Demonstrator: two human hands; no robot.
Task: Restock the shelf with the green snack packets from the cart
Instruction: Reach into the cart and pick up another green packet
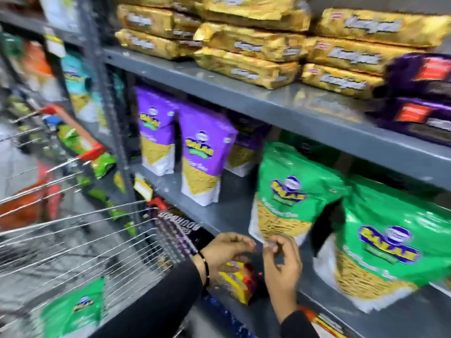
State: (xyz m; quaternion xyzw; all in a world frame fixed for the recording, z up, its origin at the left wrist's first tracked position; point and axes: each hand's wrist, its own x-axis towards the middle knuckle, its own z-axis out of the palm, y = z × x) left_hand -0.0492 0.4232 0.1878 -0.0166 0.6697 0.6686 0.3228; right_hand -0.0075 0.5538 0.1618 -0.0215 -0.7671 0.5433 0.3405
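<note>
Lower left of the frame: a wire cart (80,230) with red trim stands beside the shelving, blurred by camera motion.
Cart contents: one green snack packet (73,311) lies near the bottom edge of the picture, against the wire side; more green and orange packs show higher up, too smeared to tell apart.
Left hand (224,252): lower middle of the frame, dark sleeve and a thin dark band at the wrist; fingers curled loosely, its grip closed on nothing that can be seen.
Right hand (280,262): just right of the left hand, close to it; thumb and forefinger pinched together, and whether anything small sits in that grip cannot be told.
Below the hands: a yellow and red pack (236,281) on a lower level.
Middle shelf (234,218), left part: two purple packets (202,164) standing upright side by side, a third behind them.
Middle shelf, right part: two green packets (292,191) standing upright, the nearer and larger one at the right edge of the frame; the right hand's fingertips are just in front of the bottom edge of the left one.
Upper shelf (268,98): stacks of gold packs (246,67) lying flat, with dark purple packs (419,76) at the far right.
</note>
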